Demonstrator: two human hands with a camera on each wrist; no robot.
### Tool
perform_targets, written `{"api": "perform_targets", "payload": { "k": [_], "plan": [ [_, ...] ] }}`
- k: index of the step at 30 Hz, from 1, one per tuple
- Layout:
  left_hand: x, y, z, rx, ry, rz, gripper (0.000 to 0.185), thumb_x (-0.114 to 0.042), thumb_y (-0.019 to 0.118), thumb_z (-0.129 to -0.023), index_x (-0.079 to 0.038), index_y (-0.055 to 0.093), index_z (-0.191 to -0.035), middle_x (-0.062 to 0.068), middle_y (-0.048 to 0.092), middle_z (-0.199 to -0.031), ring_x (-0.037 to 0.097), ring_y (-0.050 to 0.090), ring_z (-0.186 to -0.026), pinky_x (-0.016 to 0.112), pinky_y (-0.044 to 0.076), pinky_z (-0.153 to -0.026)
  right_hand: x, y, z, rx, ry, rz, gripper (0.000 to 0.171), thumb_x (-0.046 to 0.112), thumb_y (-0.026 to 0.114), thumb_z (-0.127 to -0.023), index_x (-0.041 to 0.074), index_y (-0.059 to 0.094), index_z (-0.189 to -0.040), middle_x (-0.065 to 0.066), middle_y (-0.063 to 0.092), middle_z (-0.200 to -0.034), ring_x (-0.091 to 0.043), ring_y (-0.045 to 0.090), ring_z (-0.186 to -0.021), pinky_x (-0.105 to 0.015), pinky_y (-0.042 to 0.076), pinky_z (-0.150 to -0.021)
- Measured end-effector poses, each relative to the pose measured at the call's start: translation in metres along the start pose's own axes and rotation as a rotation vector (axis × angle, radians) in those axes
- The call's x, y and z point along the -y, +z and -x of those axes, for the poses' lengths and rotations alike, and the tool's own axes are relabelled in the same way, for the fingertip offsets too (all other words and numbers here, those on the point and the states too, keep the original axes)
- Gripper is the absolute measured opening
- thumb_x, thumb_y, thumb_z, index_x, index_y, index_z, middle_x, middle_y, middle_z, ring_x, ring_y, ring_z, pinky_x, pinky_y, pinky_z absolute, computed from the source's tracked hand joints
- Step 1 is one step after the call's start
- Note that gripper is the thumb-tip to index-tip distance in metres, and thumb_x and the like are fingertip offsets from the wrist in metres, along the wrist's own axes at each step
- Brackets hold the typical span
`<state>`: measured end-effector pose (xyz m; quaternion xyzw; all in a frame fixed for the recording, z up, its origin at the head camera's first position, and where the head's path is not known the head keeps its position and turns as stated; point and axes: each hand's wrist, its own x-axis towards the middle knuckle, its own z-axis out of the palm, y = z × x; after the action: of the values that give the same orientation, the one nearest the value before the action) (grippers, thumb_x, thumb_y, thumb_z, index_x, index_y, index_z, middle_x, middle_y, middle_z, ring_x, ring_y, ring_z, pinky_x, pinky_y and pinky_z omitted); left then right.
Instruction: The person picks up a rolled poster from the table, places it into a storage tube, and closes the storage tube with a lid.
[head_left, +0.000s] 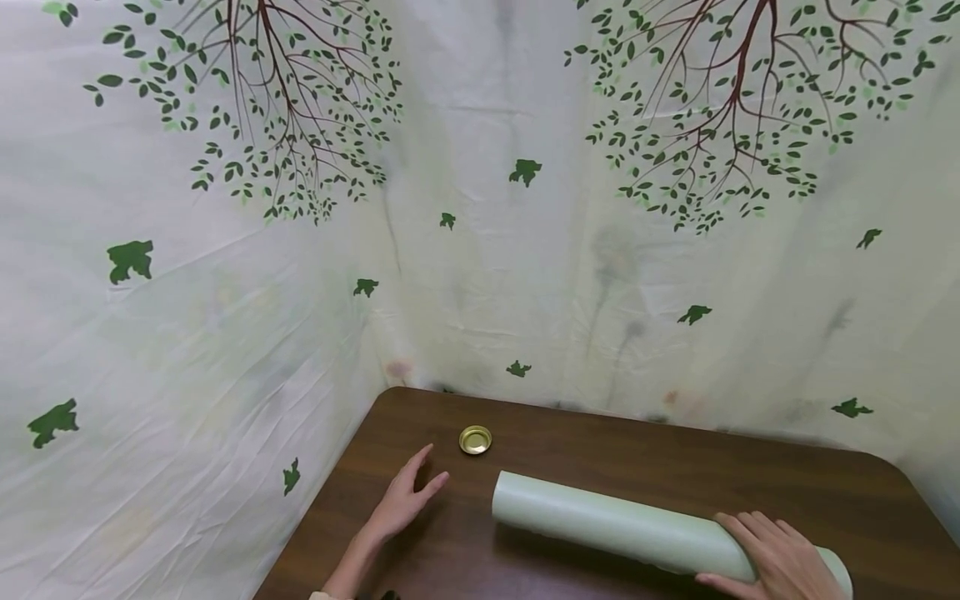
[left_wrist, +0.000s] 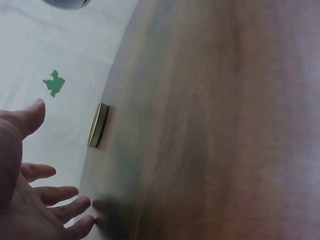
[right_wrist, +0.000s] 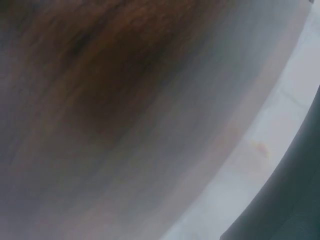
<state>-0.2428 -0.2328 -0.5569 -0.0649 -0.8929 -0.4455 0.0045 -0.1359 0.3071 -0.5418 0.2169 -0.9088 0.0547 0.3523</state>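
Note:
A pale green roll [head_left: 622, 525] lies on the dark brown table [head_left: 600, 454], running from the middle toward the front right. My right hand [head_left: 757, 550] rests on the roll's near end, fingers laid fairly straight over its top and thumb on the near side. My left hand [head_left: 423, 475] lies open on the table left of the roll's far end, fingers spread, holding nothing. A small round gold lid [head_left: 476, 439] sits just beyond its fingertips. In the left wrist view the lid [left_wrist: 98, 125] shows edge-on past my spread left hand [left_wrist: 47, 200]. The right wrist view is blurred and shows only table [right_wrist: 100, 100].
A white cloth backdrop [head_left: 487, 250] printed with green trees and leaves closes in the table on the left and at the back. The table's left edge [head_left: 322, 492] runs close beside my left hand. The rounded right corner [head_left: 892, 467] lies beyond the roll.

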Motion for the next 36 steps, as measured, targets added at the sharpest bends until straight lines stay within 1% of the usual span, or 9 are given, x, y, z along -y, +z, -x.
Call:
{"api": "perform_targets", "payload": {
  "k": [2,6,10,14,19,24,29,32,36],
  "plan": [
    [0.002,0.002,-0.008,0.004,0.009,-0.004,0.076,-0.046,0.066,-0.1,-0.006,0.038,-0.158,0.023,0.039,-0.163,0.045,0.034,-0.152,0.066,0.029,-0.119,-0.001,0.0,-0.001,0.007,0.0,-0.005,0.081,0.083,0.079,-0.056,0.019,0.075,-0.105,0.013,0.063,-0.083,-0.004,0.055,-0.066,-0.025,0.041,-0.056],
    [0.003,0.008,-0.024,0.022,0.055,-0.036,0.077,-0.044,0.068,-0.099,-0.001,0.04,-0.156,0.026,0.039,-0.161,0.046,0.033,-0.152,0.064,0.028,-0.12,-0.001,0.0,0.0,0.015,0.005,-0.014,0.081,0.082,0.08,-0.056,0.018,0.076,-0.105,0.012,0.063,-0.083,-0.004,0.055,-0.065,-0.026,0.041,-0.055],
    [0.0,0.016,-0.039,0.049,0.081,-0.06,0.079,-0.044,0.07,-0.097,0.001,0.041,-0.155,0.029,0.037,-0.162,0.048,0.032,-0.152,0.066,0.028,-0.12,-0.002,0.001,0.002,0.009,0.01,-0.003,0.081,0.083,0.08,-0.056,0.018,0.076,-0.105,0.013,0.064,-0.083,-0.003,0.054,-0.064,-0.026,0.043,-0.056],
    [-0.003,0.024,-0.052,0.066,0.099,-0.083,0.081,-0.043,0.071,-0.097,0.003,0.038,-0.156,0.03,0.034,-0.163,0.049,0.029,-0.153,0.067,0.027,-0.12,-0.002,0.001,0.003,0.012,0.018,0.002,0.082,0.083,0.08,-0.055,0.018,0.076,-0.105,0.012,0.064,-0.083,-0.004,0.055,-0.064,-0.027,0.044,-0.056],
    [-0.006,0.032,-0.063,0.076,0.123,-0.129,0.081,-0.039,0.072,-0.097,0.006,0.038,-0.155,0.032,0.033,-0.162,0.052,0.027,-0.152,0.07,0.024,-0.119,-0.003,0.0,0.004,0.05,0.043,-0.002,0.082,0.082,0.081,-0.055,0.017,0.077,-0.105,0.012,0.064,-0.083,-0.004,0.055,-0.066,-0.028,0.045,-0.057],
    [-0.011,0.037,-0.073,0.088,0.121,-0.163,0.082,-0.04,0.072,-0.097,0.006,0.037,-0.155,0.03,0.032,-0.164,0.051,0.025,-0.153,0.073,0.021,-0.119,-0.004,0.001,0.004,0.046,0.038,0.0,0.082,0.082,0.08,-0.055,0.018,0.077,-0.105,0.012,0.064,-0.083,-0.004,0.055,-0.066,-0.027,0.044,-0.057],
    [-0.014,0.041,-0.083,0.104,0.137,-0.202,0.082,-0.037,0.074,-0.095,0.007,0.038,-0.154,0.031,0.032,-0.163,0.051,0.026,-0.153,0.074,0.023,-0.117,-0.005,0.002,0.003,0.049,0.037,-0.001,0.082,0.083,0.08,-0.056,0.018,0.076,-0.105,0.013,0.063,-0.083,-0.003,0.055,-0.066,-0.027,0.043,-0.056],
    [-0.014,0.045,-0.088,0.111,0.146,-0.235,0.083,-0.039,0.074,-0.095,0.007,0.038,-0.154,0.031,0.033,-0.163,0.051,0.027,-0.152,0.072,0.023,-0.118,-0.004,0.001,0.002,0.06,0.049,-0.006,0.082,0.082,0.081,-0.055,0.018,0.076,-0.105,0.012,0.064,-0.083,-0.003,0.054,-0.066,-0.027,0.044,-0.056],
    [-0.016,0.05,-0.092,0.098,0.16,-0.267,0.086,-0.041,0.075,-0.093,0.009,0.038,-0.153,0.033,0.034,-0.161,0.054,0.028,-0.151,0.073,0.025,-0.117,-0.003,0.002,0.003,0.061,0.055,-0.014,0.08,0.08,0.083,-0.055,0.018,0.077,-0.105,0.013,0.065,-0.084,-0.002,0.055,-0.066,-0.027,0.044,-0.056]
  ]
}}
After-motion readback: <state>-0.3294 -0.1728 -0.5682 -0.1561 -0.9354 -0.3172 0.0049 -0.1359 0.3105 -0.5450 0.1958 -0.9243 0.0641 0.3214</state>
